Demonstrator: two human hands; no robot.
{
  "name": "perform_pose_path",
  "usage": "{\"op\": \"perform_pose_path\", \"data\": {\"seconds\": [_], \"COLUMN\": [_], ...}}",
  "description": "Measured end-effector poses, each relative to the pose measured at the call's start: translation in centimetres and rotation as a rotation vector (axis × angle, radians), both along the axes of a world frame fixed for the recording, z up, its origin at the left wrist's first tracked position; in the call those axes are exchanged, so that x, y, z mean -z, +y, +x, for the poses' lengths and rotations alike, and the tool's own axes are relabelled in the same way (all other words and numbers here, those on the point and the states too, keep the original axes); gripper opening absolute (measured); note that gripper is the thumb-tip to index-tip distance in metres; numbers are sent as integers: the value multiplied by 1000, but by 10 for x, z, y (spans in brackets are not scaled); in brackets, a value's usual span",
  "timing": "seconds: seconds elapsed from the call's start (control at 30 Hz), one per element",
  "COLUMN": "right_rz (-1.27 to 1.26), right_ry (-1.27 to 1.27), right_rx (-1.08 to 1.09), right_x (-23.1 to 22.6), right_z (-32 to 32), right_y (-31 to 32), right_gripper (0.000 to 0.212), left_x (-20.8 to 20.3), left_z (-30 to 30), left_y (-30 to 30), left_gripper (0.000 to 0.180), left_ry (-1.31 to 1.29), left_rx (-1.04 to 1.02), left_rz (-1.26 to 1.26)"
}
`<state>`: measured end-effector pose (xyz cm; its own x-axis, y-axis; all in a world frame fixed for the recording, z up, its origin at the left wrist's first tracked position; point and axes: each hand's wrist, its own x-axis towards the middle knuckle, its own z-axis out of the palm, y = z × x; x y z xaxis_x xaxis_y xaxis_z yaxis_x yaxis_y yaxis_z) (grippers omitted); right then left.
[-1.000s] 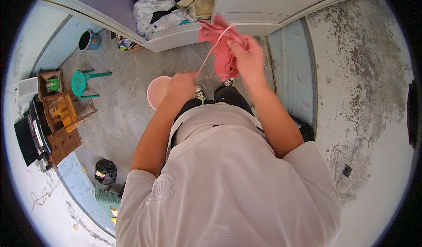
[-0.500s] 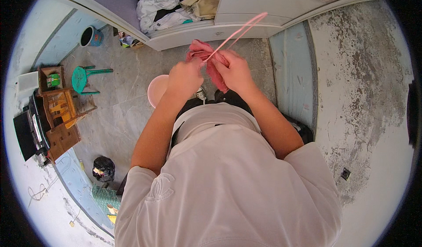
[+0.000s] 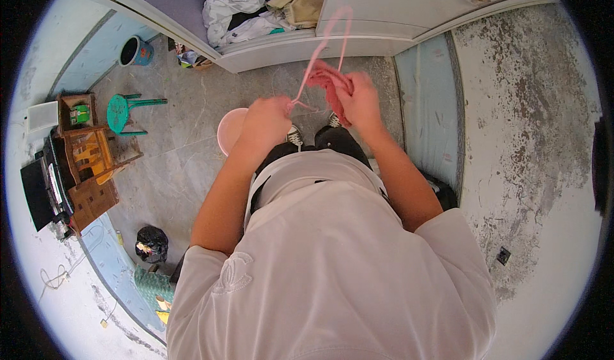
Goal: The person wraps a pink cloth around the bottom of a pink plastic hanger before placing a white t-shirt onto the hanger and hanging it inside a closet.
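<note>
My left hand is closed around one end of a pink clothes hanger, whose thin loop rises away toward the cabinet and is slightly blurred. Bunched in my right hand is a dark pink cloth, which hangs down below the fingers. The cloth lies against the far side of the hanger loop; whether it is hooked over the wire I cannot tell. Both hands are held out in front of my waist, a little apart. A pink bucket stands on the floor by my left forearm, partly covered by it.
Ahead is a white cabinet, with clothes piled in its open part. To the left are a green stool, a blue bin, wooden furniture and a black bag. A stained wall runs along the right.
My hands have moved apart. The right hand has carried the cloth rightward off the left hand, while the left keeps the hanger end. The hanger loop has swung left and more upright.
</note>
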<state>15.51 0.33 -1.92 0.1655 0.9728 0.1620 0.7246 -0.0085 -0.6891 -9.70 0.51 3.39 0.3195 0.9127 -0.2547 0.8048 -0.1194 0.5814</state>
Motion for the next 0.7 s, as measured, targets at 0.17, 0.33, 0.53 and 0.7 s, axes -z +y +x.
{"op": "perform_pose_path", "data": {"seconds": [0.17,0.33,0.53,0.7], "right_rz": [112,-392,-614,-676], "right_ry": [210,520,1090,1275], "right_rx": [54,-286,107,79], "right_x": [-46,-54,-16,18], "right_z": [19,66,103,69], "right_y": [30,25,4,4], "right_gripper": [28,29,42,45], "left_x": [56,78,89,34], "left_z": [-13,-51,-109,-49], "left_y": [-3,12,32,34], "left_gripper": [18,21,18,25], "left_ry": [234,266,-104,-1136], "left_rx": [133,-56,-495,-619], "left_rz": [-56,-15,131,30]}}
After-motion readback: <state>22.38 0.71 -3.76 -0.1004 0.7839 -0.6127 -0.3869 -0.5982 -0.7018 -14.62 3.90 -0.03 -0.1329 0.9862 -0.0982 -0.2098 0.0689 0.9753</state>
